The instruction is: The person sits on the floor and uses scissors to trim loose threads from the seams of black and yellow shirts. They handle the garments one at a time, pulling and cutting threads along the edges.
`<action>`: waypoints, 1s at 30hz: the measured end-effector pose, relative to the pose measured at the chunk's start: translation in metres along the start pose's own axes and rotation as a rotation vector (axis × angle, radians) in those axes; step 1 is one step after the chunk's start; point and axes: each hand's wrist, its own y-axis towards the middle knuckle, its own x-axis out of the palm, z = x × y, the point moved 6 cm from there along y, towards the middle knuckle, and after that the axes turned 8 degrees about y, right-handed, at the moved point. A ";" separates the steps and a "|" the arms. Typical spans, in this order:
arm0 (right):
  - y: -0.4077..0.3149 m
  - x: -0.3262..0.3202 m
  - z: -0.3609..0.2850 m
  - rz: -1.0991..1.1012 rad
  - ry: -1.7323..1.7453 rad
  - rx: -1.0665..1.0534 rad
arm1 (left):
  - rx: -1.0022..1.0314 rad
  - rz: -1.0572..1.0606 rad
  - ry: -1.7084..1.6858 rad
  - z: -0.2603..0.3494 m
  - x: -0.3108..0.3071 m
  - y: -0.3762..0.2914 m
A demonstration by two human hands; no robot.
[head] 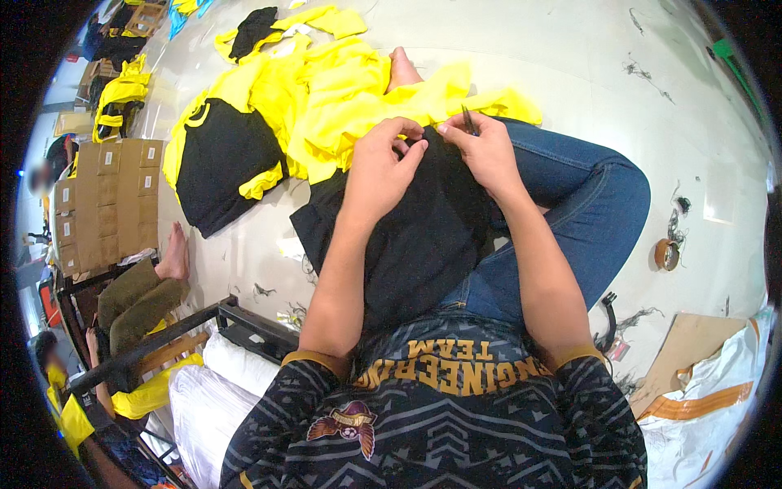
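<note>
Across the lap lies a black and yellow garment (421,232), its black part toward me and yellow cloth (342,91) spread beyond. My left hand (385,162) has thumb and forefinger curled close together at the black cloth near the yellow border. Just to its right, my right hand (486,150) pinches at the same border with thumb and forefinger. A slim dark pointed tool (468,120), perhaps thread snips, is tucked in the right hand with its tip up. Left of the lap, another black and yellow shirt (229,162) lies on the floor.
More yellow and black garments (317,23) lie farther off. Stacked cardboard boxes (110,202) and a black metal frame (159,339) are at left, near another person's legs (134,299). At right are a tape roll (666,254), thread scraps, cardboard (684,348) and a white sack (690,440).
</note>
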 end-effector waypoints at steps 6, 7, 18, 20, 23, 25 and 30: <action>-0.002 -0.020 -0.002 0.058 0.075 0.085 | -0.115 -0.007 0.196 0.002 0.028 -0.010; 0.003 -0.022 0.004 0.072 -0.011 0.002 | -0.085 -0.009 0.322 0.006 0.032 -0.011; 0.000 -0.006 0.010 -0.041 -0.182 0.008 | -0.071 -0.078 0.561 -0.003 0.048 -0.009; 0.006 -0.012 0.023 -0.072 -0.081 0.027 | -0.051 -0.126 0.421 -0.005 0.037 -0.011; 0.000 -0.009 0.012 -0.135 -0.025 0.095 | -0.199 -0.217 0.108 -0.021 0.028 -0.016; -0.006 -0.006 -0.003 -0.165 -0.079 0.069 | -0.236 -0.201 -0.117 -0.023 0.023 -0.022; -0.020 0.005 -0.030 -0.136 -0.183 -0.021 | -0.242 -0.207 -0.467 -0.035 0.016 -0.028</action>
